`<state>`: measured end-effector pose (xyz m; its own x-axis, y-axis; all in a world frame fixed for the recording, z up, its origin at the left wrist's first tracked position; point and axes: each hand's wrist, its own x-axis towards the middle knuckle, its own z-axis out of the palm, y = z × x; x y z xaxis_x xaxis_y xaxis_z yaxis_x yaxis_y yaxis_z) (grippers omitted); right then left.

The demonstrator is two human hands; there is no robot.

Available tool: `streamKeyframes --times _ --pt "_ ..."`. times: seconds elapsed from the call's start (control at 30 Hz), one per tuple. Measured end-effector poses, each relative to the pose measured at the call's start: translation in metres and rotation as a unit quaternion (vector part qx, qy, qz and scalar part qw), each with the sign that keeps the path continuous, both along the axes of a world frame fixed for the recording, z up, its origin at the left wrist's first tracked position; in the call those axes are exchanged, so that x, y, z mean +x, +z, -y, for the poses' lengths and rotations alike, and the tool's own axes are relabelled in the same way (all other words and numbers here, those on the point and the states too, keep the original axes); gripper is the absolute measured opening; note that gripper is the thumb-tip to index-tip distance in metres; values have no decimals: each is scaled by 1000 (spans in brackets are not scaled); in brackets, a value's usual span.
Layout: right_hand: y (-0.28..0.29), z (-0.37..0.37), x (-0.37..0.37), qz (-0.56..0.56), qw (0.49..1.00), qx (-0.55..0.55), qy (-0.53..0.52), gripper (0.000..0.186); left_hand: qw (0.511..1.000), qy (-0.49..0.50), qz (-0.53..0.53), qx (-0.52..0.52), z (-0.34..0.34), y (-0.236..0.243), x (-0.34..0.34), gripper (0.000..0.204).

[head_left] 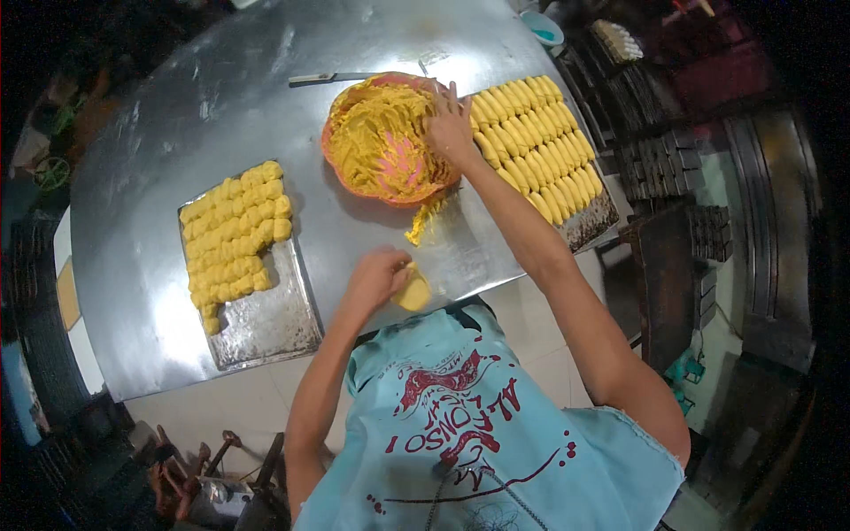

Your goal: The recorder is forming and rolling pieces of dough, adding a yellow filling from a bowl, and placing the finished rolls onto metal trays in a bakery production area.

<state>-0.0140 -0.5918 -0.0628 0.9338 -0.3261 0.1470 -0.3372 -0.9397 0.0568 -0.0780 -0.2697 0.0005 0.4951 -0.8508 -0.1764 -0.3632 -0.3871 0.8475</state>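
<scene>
My left hand [379, 276] is at the table's near side, fingers curled at the edge of a flat, round piece of yellow dough [413, 288]. Farther off, my right hand [450, 131] lies over the right rim of an orange-red bowl [342, 180], its visible fingers stretched apart. Thick yellow filling [372, 119] coats the bowl's inside, and the pink bottom shows through in places. A smear of the same filling [423, 223] lies on the table below the bowl.
On the metal table [142, 177], a left tray [282, 327] holds rows of yellow dough balls [232, 212]. A right tray [591, 223] carries rows of finger-shaped yellow pieces [531, 146]. A long flat blade [314, 79] lies behind the bowl. Dark racks [660, 168] stand at the right.
</scene>
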Motion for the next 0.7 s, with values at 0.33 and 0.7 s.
streamKeyframes --times 0.33,0.7 --pt "48 -189 -149 135 968 186 -102 78 990 -131 7 -51 -2 -98 82 29" --pt "44 -296 -190 -74 987 120 -75 73 987 72 21 -142 -21 -104 50 16"
